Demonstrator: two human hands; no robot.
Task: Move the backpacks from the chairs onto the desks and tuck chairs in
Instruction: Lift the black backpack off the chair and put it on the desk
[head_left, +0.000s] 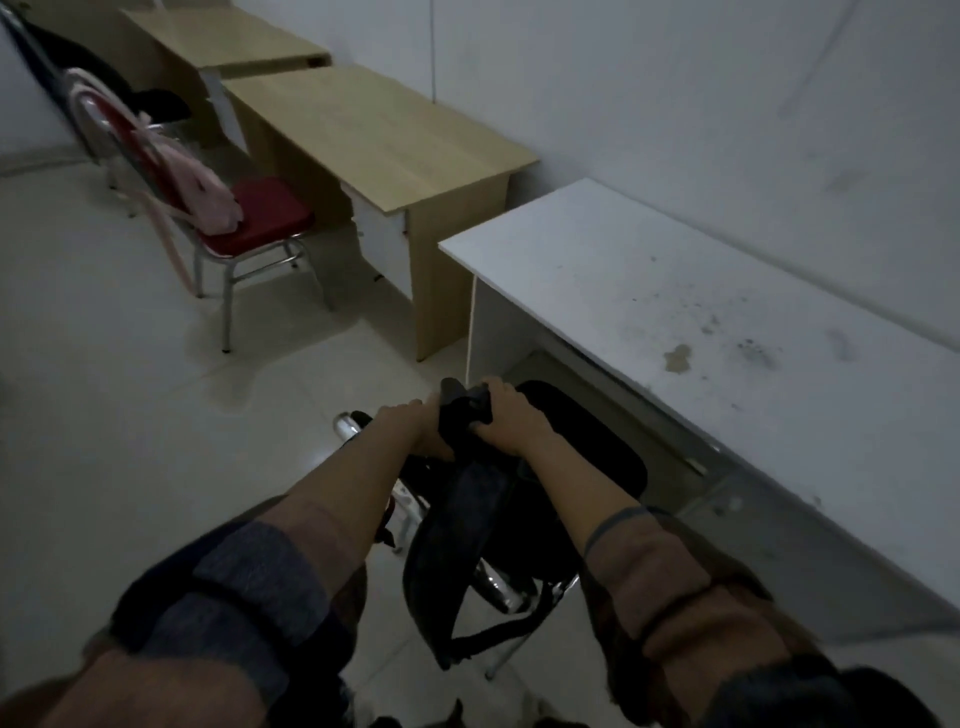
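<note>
Rolled sleeves (249, 587) are seen nearest. Pink backpack (200, 189) — hung on the red chair (265, 210) by a wooden desk (384, 135). Black backpack (467, 499) — gripped at its top by left hand (415, 421) and right hand (506, 415), over a black chair (587, 441) beside the white desk (675, 312).

The white surface (675, 291) at right lies bare and open. A red chair (249, 223) with a pink backpack (202, 192) blocks the upper-left floor.
</note>
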